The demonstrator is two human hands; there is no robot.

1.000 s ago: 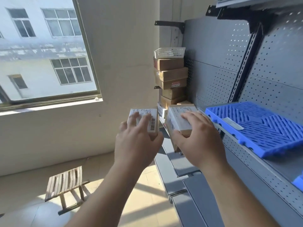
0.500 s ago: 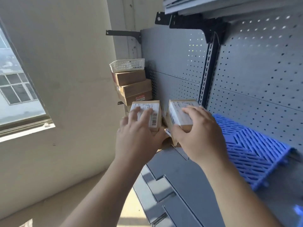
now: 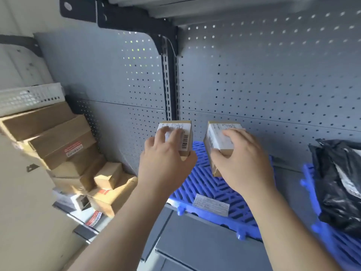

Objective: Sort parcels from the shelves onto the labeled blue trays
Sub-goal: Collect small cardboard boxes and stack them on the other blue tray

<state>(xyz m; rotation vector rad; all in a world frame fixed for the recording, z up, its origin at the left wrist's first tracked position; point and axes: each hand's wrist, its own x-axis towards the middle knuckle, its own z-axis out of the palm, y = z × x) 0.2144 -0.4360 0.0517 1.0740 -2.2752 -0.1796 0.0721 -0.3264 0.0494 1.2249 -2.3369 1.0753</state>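
My left hand grips a small brown parcel with a white barcode label on top. My right hand grips a second small labelled parcel. Both parcels hang in the air above the back part of a blue slatted tray that lies on the grey shelf. A white paper label is stuck at the tray's front edge. My fingers cover much of each parcel's top.
A stack of brown cardboard boxes with a white basket on top fills the shelf's left end. A second blue tray at the right carries a black plastic mailer bag. Grey perforated panels back the shelf.
The view has swung right, away from the window. Both hands have carried their parcels from beside the box stack to above the blue tray; the second tray and black bag came into sight.
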